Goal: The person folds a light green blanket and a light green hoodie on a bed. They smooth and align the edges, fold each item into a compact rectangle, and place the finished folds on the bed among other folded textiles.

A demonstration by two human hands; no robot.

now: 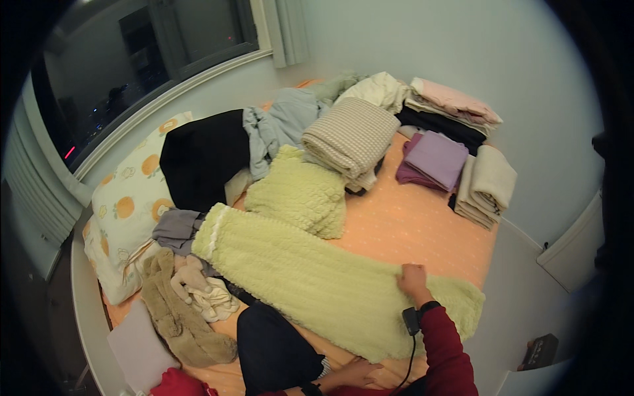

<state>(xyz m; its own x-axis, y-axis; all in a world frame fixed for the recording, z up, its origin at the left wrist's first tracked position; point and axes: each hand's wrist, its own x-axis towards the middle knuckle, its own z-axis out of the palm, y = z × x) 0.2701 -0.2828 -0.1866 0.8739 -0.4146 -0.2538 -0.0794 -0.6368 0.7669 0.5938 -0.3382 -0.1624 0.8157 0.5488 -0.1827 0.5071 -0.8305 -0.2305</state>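
Observation:
A long light-green plush textile [307,272] lies folded lengthwise across the bed, with a white seam at its far-left end. My right hand [413,282] is curled into a fist on its upper edge, toward the right end; the fingertips are hidden, and the fist appears closed on the cloth. A wristband with a small black box and a cable sits on that wrist. Low in view, my left hand [359,372] rests on the orange sheet by the plush textile's lower edge, fingers loosely extended and holding nothing. Another light-green plush piece [297,193] lies bunched beyond.
Folded beige waffle cloth [349,138], purple cloths [436,161] and cream textiles [488,185] occupy the bed's far side. A black cloth [205,158] leans on an orange-patterned pillow [131,203]. Brown plush clothing [176,312] and a soft toy [190,277] lie left of my bent knee [275,351].

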